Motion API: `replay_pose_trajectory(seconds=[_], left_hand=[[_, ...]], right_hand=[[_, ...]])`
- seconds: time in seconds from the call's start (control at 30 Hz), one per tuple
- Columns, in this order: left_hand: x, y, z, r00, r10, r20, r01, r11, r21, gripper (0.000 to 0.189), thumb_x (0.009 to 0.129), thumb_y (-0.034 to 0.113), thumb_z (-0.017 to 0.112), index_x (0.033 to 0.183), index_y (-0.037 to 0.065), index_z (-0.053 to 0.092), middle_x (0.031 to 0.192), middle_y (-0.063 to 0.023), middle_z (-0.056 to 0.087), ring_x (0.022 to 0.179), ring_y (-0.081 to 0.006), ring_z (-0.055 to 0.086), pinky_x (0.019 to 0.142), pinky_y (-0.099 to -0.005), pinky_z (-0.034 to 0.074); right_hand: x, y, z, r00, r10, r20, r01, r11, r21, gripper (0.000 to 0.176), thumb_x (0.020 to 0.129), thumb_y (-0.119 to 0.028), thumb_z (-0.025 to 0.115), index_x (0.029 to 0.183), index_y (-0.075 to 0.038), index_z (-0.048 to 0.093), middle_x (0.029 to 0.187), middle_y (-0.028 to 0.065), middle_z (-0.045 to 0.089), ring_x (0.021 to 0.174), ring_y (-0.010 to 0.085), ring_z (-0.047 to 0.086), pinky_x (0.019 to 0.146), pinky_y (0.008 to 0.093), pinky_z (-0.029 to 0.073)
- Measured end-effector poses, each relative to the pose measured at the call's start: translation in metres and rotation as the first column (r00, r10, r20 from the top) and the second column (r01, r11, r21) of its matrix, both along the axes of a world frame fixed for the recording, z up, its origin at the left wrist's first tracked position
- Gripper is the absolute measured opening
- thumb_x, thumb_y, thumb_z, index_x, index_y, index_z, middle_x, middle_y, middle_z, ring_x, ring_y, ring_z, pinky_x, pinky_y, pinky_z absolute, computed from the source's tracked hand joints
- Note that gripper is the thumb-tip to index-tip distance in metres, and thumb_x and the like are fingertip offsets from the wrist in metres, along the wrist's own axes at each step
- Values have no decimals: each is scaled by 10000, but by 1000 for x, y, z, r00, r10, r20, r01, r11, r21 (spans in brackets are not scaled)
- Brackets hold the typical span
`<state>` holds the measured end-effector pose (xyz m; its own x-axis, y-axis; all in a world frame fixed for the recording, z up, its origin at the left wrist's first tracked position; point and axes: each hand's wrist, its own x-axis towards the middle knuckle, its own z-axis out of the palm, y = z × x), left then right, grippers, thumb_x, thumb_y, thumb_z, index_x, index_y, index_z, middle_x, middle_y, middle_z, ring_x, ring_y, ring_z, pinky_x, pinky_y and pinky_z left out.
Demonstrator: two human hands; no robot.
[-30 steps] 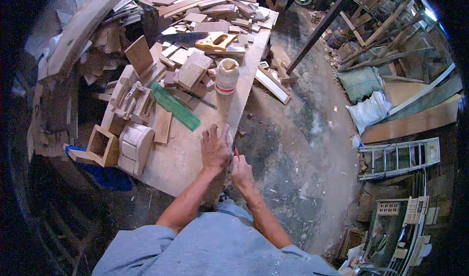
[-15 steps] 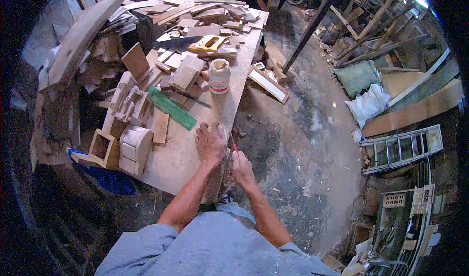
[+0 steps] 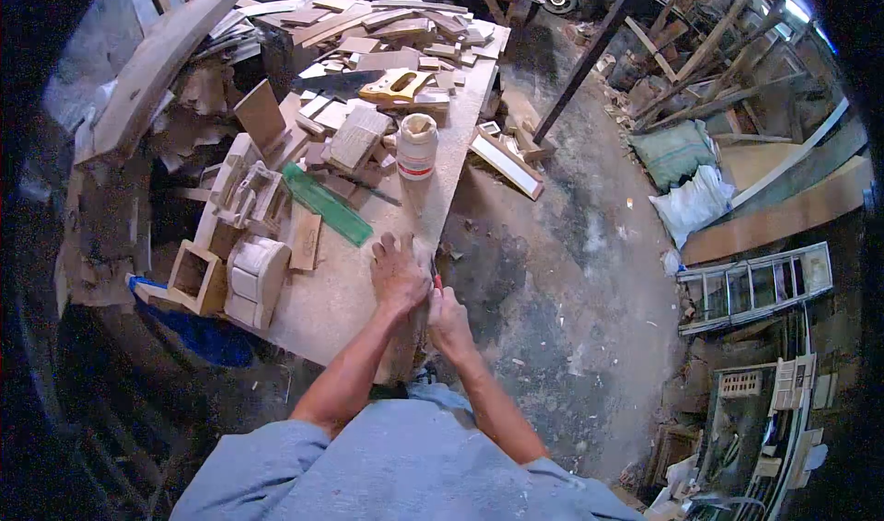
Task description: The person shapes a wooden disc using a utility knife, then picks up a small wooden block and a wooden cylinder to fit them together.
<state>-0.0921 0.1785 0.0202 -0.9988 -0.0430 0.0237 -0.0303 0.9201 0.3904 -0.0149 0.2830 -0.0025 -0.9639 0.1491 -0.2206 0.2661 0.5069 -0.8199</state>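
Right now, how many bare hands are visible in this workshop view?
2. The left hand lies with spread fingers near the edge of the pale wooden tabletop; the right hand grips the slim red-handled tool beside that edge. No other hands show.

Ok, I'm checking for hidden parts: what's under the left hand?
The bench top shows beside the left hand; whatever lies directly beneath its palm is covered.

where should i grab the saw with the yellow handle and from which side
Probably best by the yellow handle, coming from the right side of the view over the table edge. The handle has an opening to grip through and lies toward that edge, while the blade of the saw points left among wood scraps. The white jar stands on the near side, crowding that approach.
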Motion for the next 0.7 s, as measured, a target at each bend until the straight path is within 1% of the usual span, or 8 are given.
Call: replay_pose_trajectory(seconds=[0.07, 0.17, 0.2, 0.27, 0.37, 0.5, 0.57, 0.7], left_hand=[[0, -3, -12, 1000, -19, -12, 19, 1000, 1, 503, 848, 353, 598, 1257, 79, 494, 1226, -169, 444, 1113, -365, 459, 883, -504, 442], [-5, -7, -13, 998, -66, 5, 66, 997, 36, 534, 836, 352, 609, 1279, 85, 479, 1237, -170, 439, 1121, -375, 452, 900, -513, 434], [-4, -11, -14, 996, -82, 30, 80, 996, 49, 546, 832, 351, 613, 1288, 86, 474, 1243, -171, 436, 1126, -379, 449, 907, -515, 431], [-4, -13, -23, 997, -82, -2, 82, 995, 50, 576, 819, 348, 629, 1307, 89, 464, 1262, -170, 429, 1132, -385, 446, 916, -518, 430], [-7, -13, -26, 995, -96, 6, 96, 994, 48, 620, 803, 346, 650, 1331, 92, 447, 1287, -168, 418, 1137, -388, 445, 916, -523, 433], [-7, -14, -22, 992, -108, 59, 107, 994, 16, 645, 791, 355, 666, 1337, 99, 438, 1291, -160, 413, 1139, -387, 444, 902, -533, 442], [-7, -15, -27, 993, -108, 52, 107, 994, 12, 641, 791, 359, 668, 1335, 106, 440, 1287, -157, 414, 1139, -386, 444, 893, -530, 446], [-8, -13, -28, 996, -79, 41, 78, 997, 26, 633, 793, 366, 670, 1331, 120, 443, 1279, -150, 415, 1142, -383, 441, 891, -526, 443]], right_hand=[[-4, -1, -11, 1000, -6, -8, 7, 994, 105, 365, 1013, -344, 383, 949, -5, 503, 834, 328, 602, 819, 527, 580, 644, 585, 430], [-5, 14, -33, 966, 4, -257, -8, 1000, -16, 354, 1010, -342, 389, 945, -15, 508, 792, 320, 609, 785, 529, 588, 635, 596, 435], [-3, 11, -28, 974, -37, -222, 35, 999, -16, 353, 1009, -344, 393, 946, -16, 509, 788, 321, 610, 782, 531, 588, 639, 598, 437], [3, 7, -8, 982, -113, -149, 114, 993, 0, 351, 1005, -347, 401, 949, -19, 513, 781, 322, 613, 776, 534, 589, 647, 602, 442], [4, 6, -10, 990, -70, -124, 77, 996, 55, 354, 1003, -352, 404, 965, -19, 521, 792, 332, 611, 784, 538, 589, 661, 606, 446], [3, 3, -1, 994, -54, -92, 59, 997, 52, 363, 1005, -356, 394, 967, -18, 522, 795, 324, 614, 787, 533, 590, 656, 598, 436], [6, 1, -5, 995, -64, -82, 67, 997, 37, 383, 1009, -365, 381, 950, -12, 515, 790, 318, 605, 787, 532, 581, 653, 589, 412], [5, -1, -13, 992, -57, -114, 60, 998, 25, 372, 1009, -348, 388, 949, -2, 513, 772, 310, 606, 773, 529, 584, 637, 578, 419]])
